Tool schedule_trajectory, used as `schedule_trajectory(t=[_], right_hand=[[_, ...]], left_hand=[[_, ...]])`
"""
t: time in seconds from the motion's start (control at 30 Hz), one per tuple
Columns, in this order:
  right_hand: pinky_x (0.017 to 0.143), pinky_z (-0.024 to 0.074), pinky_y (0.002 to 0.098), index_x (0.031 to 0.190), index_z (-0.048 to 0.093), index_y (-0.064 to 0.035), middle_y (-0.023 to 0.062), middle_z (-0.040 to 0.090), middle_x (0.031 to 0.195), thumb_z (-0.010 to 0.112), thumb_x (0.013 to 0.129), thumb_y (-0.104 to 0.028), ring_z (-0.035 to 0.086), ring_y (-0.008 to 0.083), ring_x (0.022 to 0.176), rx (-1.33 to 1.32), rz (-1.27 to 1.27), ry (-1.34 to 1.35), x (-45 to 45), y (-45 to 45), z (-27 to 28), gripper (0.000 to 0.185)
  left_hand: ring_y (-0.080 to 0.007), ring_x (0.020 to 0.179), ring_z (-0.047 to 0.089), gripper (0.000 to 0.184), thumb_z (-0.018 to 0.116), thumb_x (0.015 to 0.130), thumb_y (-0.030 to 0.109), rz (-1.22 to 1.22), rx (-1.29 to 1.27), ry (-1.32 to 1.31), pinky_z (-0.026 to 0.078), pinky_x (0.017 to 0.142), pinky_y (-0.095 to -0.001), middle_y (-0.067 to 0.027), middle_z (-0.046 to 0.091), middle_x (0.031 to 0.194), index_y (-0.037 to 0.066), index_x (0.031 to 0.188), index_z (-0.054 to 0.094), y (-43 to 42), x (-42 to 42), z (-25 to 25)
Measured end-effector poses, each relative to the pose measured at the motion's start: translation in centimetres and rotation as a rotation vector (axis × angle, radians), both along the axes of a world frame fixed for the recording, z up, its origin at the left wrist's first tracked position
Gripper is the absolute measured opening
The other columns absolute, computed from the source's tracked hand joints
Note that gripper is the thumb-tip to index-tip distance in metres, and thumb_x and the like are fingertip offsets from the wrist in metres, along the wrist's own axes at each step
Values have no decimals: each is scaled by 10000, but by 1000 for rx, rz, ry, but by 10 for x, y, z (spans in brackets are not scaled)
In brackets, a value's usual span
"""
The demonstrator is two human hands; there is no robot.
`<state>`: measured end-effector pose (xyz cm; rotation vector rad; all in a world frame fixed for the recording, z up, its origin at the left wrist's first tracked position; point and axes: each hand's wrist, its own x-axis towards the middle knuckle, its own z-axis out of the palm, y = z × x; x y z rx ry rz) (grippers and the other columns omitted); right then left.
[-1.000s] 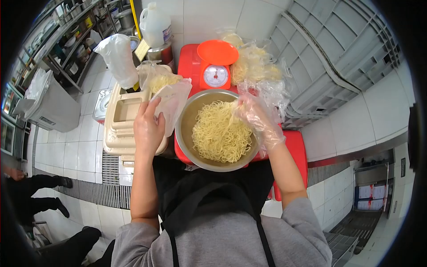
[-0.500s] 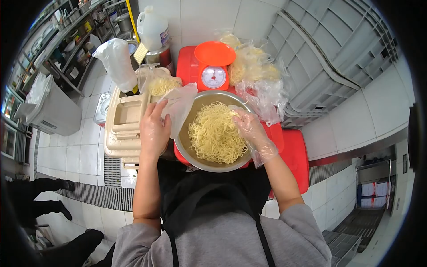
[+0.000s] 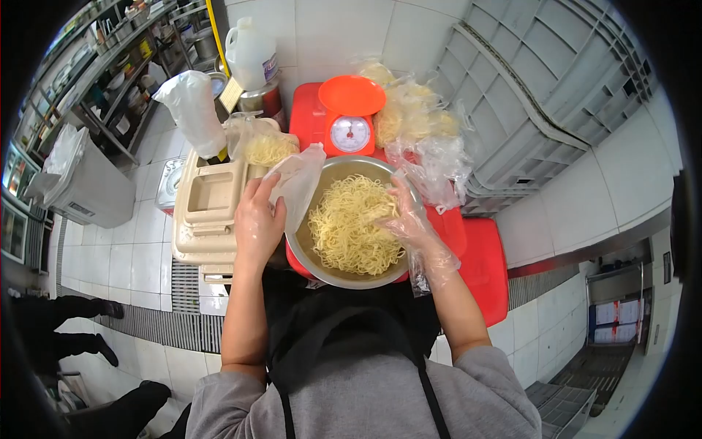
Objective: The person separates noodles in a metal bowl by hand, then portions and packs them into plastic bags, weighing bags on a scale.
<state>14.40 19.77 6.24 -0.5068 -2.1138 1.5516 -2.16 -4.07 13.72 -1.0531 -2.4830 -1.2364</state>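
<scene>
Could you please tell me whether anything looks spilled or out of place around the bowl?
Nothing stands out: the noodles lie inside the metal bowl with no visible spill, and the orange scale behind it stands upright.

The left arm [image 3: 245, 318] and right arm [image 3: 462, 311] reach up from the bottom. Left of middle, the left hand [image 3: 259, 223] sticks its thumb out; right of middle, the right hand [image 3: 412, 228] is spread.

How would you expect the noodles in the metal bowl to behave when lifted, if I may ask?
The noodles will probably be floppy, since the thin strands bend and curl. A lifted clump may drag others along, as the strands lie tangled in a heap. Some could slip from the right hand, which wears a clear plastic glove.
</scene>
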Motion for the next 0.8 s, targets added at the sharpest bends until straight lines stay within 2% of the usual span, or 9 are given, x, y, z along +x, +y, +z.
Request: schedule_trajectory(t=[0.07,0.17,0.27,0.37,0.4,0.5,0.6,0.7,0.8], right_hand=[[724,522,342,1300,476,-30,138,585,1152,710,756,-115,617,252,981,70,-105,-167,9,-5,24,598],[749,517,380,1191,557,0,171,657,1002,695,772,-125,648,291,931,228,-88,-323,18,-8,46,459],[791,497,431,1089,608,13,215,670,894,666,777,-130,641,355,935,448,-122,-407,19,-16,2,349],[850,465,475,1028,595,4,263,636,960,649,759,-190,605,420,947,439,-183,-480,10,-19,-7,336],[814,469,468,1032,615,-5,244,639,926,637,746,-131,620,403,920,493,-178,-507,7,-12,-18,313],[752,481,435,1052,616,-8,224,633,859,637,773,-121,627,372,835,124,-75,-193,4,-5,-26,302],[704,483,367,1044,628,-15,167,628,821,642,804,-131,619,265,756,-306,-115,-52,6,-15,6,266],[670,468,326,973,631,-13,108,607,798,675,807,-156,571,168,716,-364,-105,-167,2,-32,60,224],[663,458,319,913,626,-14,74,597,798,682,770,-106,556,126,730,165,-102,-264,-10,-10,-3,179]], left_hand=[[-268,680,610,353,625,772,10,-11,19,6,502,660,-368,-139,596,996,28,1124,610,0,0,-2],[-264,677,608,354,628,771,9,0,8,-17,503,664,-369,-137,600,1017,29,1124,611,-1,1,0],[-258,672,606,355,630,769,8,0,6,6,500,659,-367,-133,602,1009,27,1123,611,1,0,-4],[-250,665,602,360,631,768,8,-12,-3,-22,497,651,-364,-134,600,992,25,1126,611,4,2,-2],[-249,660,601,361,631,768,9,-12,-8,-25,496,649,-364,-133,599,988,25,1128,611,4,3,-2],[-243,647,596,365,630,767,8,-7,-14,-15,493,643,-363,-131,598,980,24,1132,613,1,3,1],[-238,637,592,367,629,767,6,8,0,-14,492,638,-360,-129,598,978,25,1133,614,-4,3,-2],[-234,635,591,368,629,766,2,5,0,-22,492,634,-354,-131,598,978,24,1133,614,-4,2,-3],[-233,636,591,368,630,766,0,-7,-4,-36,494,632,-350,-136,599,983,22,1133,613,-2,5,-2]])
